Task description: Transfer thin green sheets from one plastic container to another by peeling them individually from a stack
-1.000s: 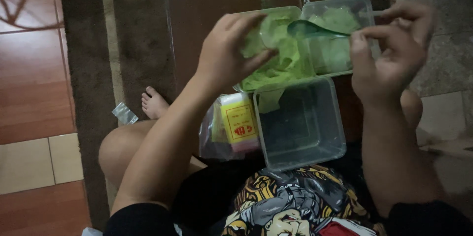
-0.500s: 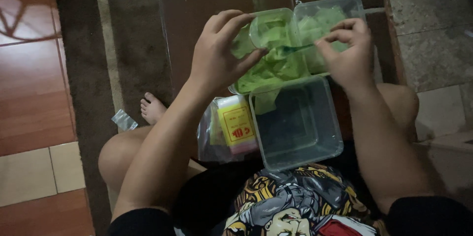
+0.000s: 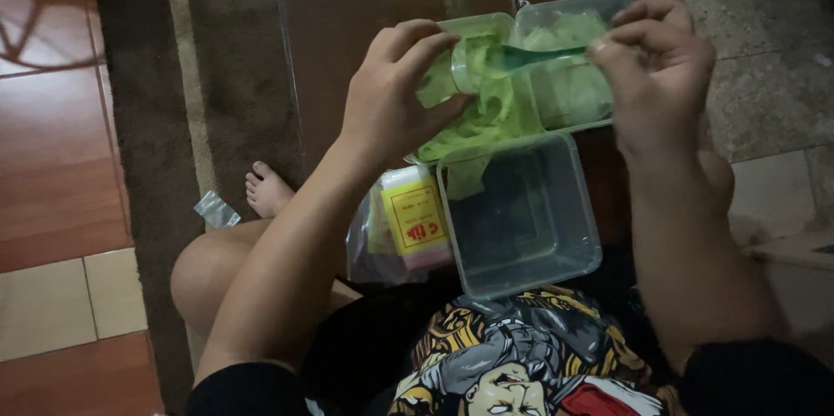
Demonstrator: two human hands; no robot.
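A: What has the left hand (image 3: 395, 90) got?

B: A small clear bag (image 3: 473, 69), held up over the dark worktop (image 3: 365, 16). The thumb sits under the bag and the other fingers (image 3: 426, 42) curl over its top edge, so the bag is pinched between them. Green stuff shows through the plastic; more green, crumpled pieces (image 3: 478, 134) hang just below the hand.

A: And the right hand (image 3: 656, 77)?

B: Its fingertips are pressed together on the handle end of a green spoon (image 3: 530, 56). The spoon lies nearly level, its bowl reaching left to the mouth of the bag, so it bridges the gap between the 2 hands. Whether the bowl is inside the bag I cannot tell.

A: What is beneath them?

B: 2 clear plastic tubs. The far tub (image 3: 573, 90) holds pale green contents and lies right under the spoon. The near tub (image 3: 521, 221) sits closer to the person, just beside a packet with a yellow label (image 3: 417, 221) in loose plastic. A bare foot (image 3: 265, 190) rests on the brown rug (image 3: 226, 77) to the left.
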